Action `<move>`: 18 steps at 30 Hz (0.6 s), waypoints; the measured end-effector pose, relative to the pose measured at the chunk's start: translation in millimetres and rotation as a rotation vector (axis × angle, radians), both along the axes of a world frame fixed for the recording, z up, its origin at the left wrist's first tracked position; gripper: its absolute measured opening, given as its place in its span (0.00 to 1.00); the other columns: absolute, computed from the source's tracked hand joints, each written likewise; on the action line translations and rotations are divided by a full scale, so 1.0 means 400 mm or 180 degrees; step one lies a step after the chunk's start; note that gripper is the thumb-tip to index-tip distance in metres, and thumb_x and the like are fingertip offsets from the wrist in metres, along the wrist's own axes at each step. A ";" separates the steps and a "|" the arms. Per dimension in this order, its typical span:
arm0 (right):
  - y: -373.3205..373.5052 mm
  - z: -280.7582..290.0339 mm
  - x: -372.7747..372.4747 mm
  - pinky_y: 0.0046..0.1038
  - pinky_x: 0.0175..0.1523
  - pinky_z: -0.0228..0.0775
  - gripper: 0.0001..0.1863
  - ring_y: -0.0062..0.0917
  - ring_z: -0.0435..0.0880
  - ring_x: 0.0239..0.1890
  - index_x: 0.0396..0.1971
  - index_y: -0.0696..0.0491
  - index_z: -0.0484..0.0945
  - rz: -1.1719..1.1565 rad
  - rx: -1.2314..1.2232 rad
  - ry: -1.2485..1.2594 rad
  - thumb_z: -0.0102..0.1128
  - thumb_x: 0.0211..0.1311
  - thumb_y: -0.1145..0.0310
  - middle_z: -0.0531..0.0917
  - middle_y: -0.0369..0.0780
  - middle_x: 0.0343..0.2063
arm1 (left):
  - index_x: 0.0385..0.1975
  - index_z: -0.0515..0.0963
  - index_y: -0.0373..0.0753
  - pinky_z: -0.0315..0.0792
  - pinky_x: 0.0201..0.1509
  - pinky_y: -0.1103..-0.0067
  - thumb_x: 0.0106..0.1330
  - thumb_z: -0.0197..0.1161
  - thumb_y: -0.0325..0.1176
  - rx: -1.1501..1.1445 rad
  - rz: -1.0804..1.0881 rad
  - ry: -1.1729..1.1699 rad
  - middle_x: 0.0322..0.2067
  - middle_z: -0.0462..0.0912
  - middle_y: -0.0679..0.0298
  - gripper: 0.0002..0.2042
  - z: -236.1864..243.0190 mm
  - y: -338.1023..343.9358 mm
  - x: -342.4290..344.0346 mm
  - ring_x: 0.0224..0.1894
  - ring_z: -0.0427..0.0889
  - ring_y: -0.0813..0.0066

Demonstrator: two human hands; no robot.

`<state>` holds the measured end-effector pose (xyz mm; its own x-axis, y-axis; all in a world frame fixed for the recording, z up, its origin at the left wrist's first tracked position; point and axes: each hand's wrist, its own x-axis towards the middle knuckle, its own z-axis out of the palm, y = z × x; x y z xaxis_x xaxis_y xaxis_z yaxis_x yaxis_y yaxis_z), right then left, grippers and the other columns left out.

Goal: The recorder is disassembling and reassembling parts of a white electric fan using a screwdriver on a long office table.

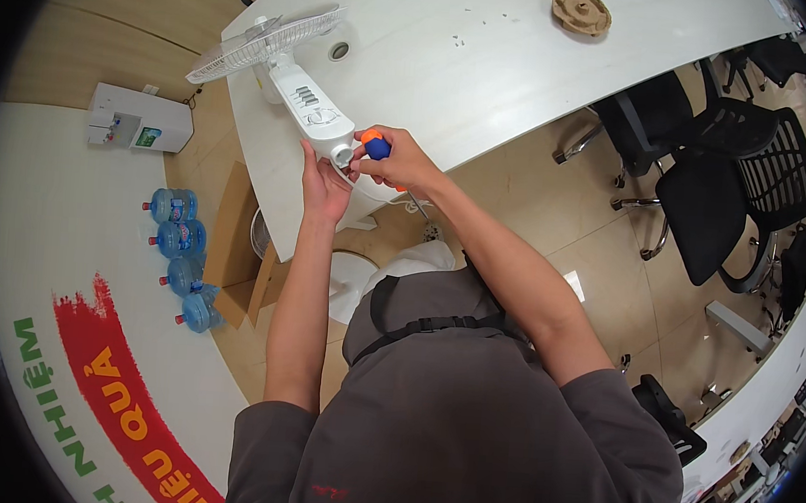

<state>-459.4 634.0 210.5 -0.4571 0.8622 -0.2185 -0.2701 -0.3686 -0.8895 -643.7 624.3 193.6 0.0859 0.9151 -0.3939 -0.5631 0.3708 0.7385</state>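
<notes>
A white electric fan (pixel 312 105) lies across the table, its caged head (pixel 268 44) at the far left and its column with a row of buttons pointing toward me. My left hand (pixel 325 188) cups the round, hollow near end of the column from below, thumb along its side. In my right hand (pixel 402 163) is a screwdriver (pixel 378 147) with an orange and blue handle; its thin shaft points back toward my body. The right fingertips are beside the column's open end, and what they touch there is partly hidden. A white cord (pixel 370 193) hangs below my hands.
The white table (pixel 414 93) carries small loose bits (pixel 458 41) and a round brown moulded-pulp piece (pixel 580 12). An open cardboard box (pixel 236 240) stands on the floor at left, near several blue water bottles (pixel 180 239). Black office chairs (pixel 706 198) are at right.
</notes>
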 end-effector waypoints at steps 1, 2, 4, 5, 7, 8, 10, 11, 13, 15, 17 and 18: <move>0.002 -0.002 -0.001 0.17 0.20 0.63 0.28 0.14 0.75 0.19 0.54 0.60 0.72 -0.0039 0.0035 -0.0032 0.67 0.50 0.75 0.83 0.37 0.31 | 0.58 0.68 0.35 0.69 0.38 0.78 0.71 0.39 0.64 -0.0013 -0.0012 0.0000 0.48 0.80 0.56 0.35 -0.001 0.001 0.002 0.47 0.80 0.68; 0.003 -0.001 -0.002 0.18 0.20 0.63 0.27 0.14 0.75 0.19 0.52 0.60 0.73 -0.0070 0.0075 -0.0066 0.68 0.49 0.74 0.83 0.37 0.29 | 0.59 0.67 0.35 0.69 0.40 0.77 0.71 0.39 0.64 0.0030 0.0013 -0.0078 0.50 0.79 0.56 0.35 0.001 0.002 0.001 0.48 0.80 0.67; 0.004 0.002 -0.002 0.19 0.20 0.63 0.26 0.14 0.74 0.19 0.51 0.60 0.74 -0.0072 0.0127 -0.0113 0.68 0.48 0.74 0.83 0.36 0.28 | 0.59 0.67 0.35 0.70 0.41 0.76 0.71 0.39 0.63 0.0067 0.0036 -0.0163 0.51 0.78 0.56 0.35 0.002 0.001 0.007 0.49 0.79 0.65; 0.006 0.006 -0.002 0.19 0.20 0.63 0.25 0.14 0.74 0.18 0.50 0.59 0.75 -0.0068 0.0190 -0.0156 0.68 0.48 0.74 0.82 0.36 0.27 | 0.60 0.66 0.36 0.70 0.42 0.75 0.72 0.39 0.62 0.0075 0.0176 -0.0189 0.53 0.77 0.56 0.34 0.008 -0.001 0.015 0.50 0.79 0.64; 0.012 0.016 -0.002 0.18 0.20 0.62 0.28 0.14 0.73 0.18 0.52 0.60 0.73 -0.0010 0.0240 -0.0183 0.68 0.49 0.74 0.83 0.36 0.28 | 0.61 0.66 0.37 0.70 0.43 0.74 0.72 0.39 0.61 0.0083 0.0317 -0.0219 0.54 0.75 0.57 0.33 0.003 -0.001 0.015 0.51 0.78 0.63; 0.012 0.017 -0.004 0.17 0.20 0.61 0.30 0.13 0.72 0.18 0.55 0.61 0.72 0.0053 0.0294 -0.0202 0.68 0.49 0.75 0.83 0.36 0.30 | 0.62 0.65 0.38 0.70 0.44 0.73 0.72 0.39 0.60 0.0203 0.0231 -0.0387 0.55 0.75 0.57 0.32 -0.005 -0.003 0.006 0.52 0.78 0.62; 0.013 0.022 -0.012 0.17 0.20 0.61 0.29 0.13 0.72 0.18 0.54 0.61 0.72 0.0028 0.0365 -0.0204 0.68 0.49 0.75 0.83 0.36 0.29 | 0.62 0.65 0.38 0.70 0.44 0.73 0.73 0.40 0.59 0.0331 0.0153 -0.0551 0.56 0.74 0.57 0.31 -0.020 -0.005 -0.014 0.53 0.77 0.61; 0.016 0.018 -0.013 0.17 0.19 0.61 0.29 0.13 0.72 0.18 0.54 0.62 0.73 -0.0012 0.0433 -0.0211 0.68 0.48 0.74 0.83 0.35 0.29 | 0.62 0.65 0.37 0.70 0.45 0.73 0.73 0.40 0.58 0.0293 0.0172 -0.0557 0.56 0.74 0.57 0.31 -0.020 -0.003 -0.015 0.54 0.76 0.61; 0.015 0.011 -0.014 0.17 0.19 0.61 0.28 0.13 0.72 0.18 0.53 0.61 0.73 -0.0042 0.0446 -0.0243 0.68 0.49 0.74 0.83 0.35 0.29 | 0.62 0.64 0.37 0.70 0.45 0.72 0.73 0.41 0.58 0.0267 0.0191 -0.0567 0.57 0.73 0.57 0.31 -0.020 -0.003 -0.017 0.54 0.76 0.61; 0.015 0.019 -0.015 0.18 0.19 0.61 0.28 0.13 0.72 0.18 0.53 0.61 0.74 -0.0054 0.0470 -0.0270 0.68 0.49 0.73 0.83 0.35 0.29 | 0.62 0.64 0.36 0.70 0.47 0.73 0.72 0.42 0.59 0.0302 -0.0110 -0.0489 0.56 0.74 0.57 0.32 -0.012 -0.003 -0.023 0.54 0.76 0.62; 0.012 0.027 -0.003 0.18 0.18 0.60 0.26 0.13 0.73 0.18 0.52 0.60 0.75 0.0008 0.0333 -0.0350 0.69 0.50 0.72 0.83 0.35 0.29 | 0.62 0.64 0.36 0.70 0.46 0.74 0.71 0.42 0.59 0.0186 -0.0041 -0.0352 0.55 0.75 0.57 0.33 -0.004 -0.009 -0.014 0.54 0.77 0.63; 0.013 0.026 -0.002 0.18 0.18 0.60 0.26 0.13 0.73 0.18 0.52 0.60 0.75 0.0019 0.0343 -0.0354 0.69 0.50 0.72 0.83 0.35 0.29 | 0.62 0.64 0.36 0.70 0.46 0.75 0.70 0.43 0.60 0.0052 0.0021 -0.0214 0.54 0.75 0.57 0.34 0.002 -0.011 -0.011 0.53 0.77 0.65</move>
